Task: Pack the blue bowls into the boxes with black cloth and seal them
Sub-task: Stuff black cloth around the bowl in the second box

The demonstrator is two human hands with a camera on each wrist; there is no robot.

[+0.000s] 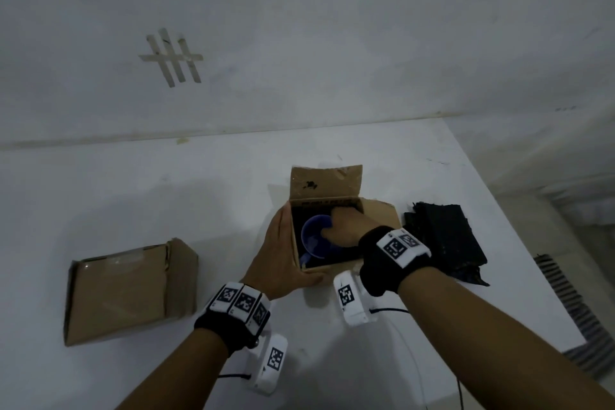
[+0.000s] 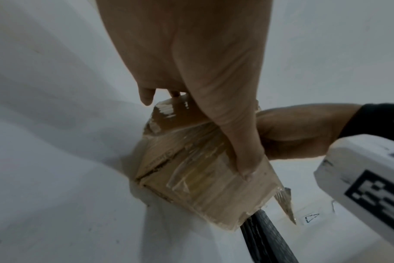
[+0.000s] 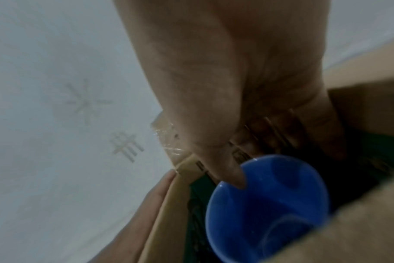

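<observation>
An open cardboard box (image 1: 325, 188) stands at the table's middle, lined with black cloth (image 1: 334, 256). A blue bowl (image 1: 311, 238) lies inside it, tipped toward the near side. My right hand (image 1: 332, 220) reaches into the box and pinches the bowl's far rim, thumb inside the bowl (image 3: 270, 204), fingers behind it. My left hand (image 1: 283, 250) braces the box's near left corner, its straight fingers flat along the left wall and the thumb (image 2: 243, 160) pressed on the taped front face of the box (image 2: 191, 181).
A second cardboard box (image 1: 129, 286), flaps folded shut, lies at the left. A pile of folded black cloth (image 1: 444, 240) sits just right of the open box. The white table (image 1: 529, 276) ends close on the right, and a white wall stands behind.
</observation>
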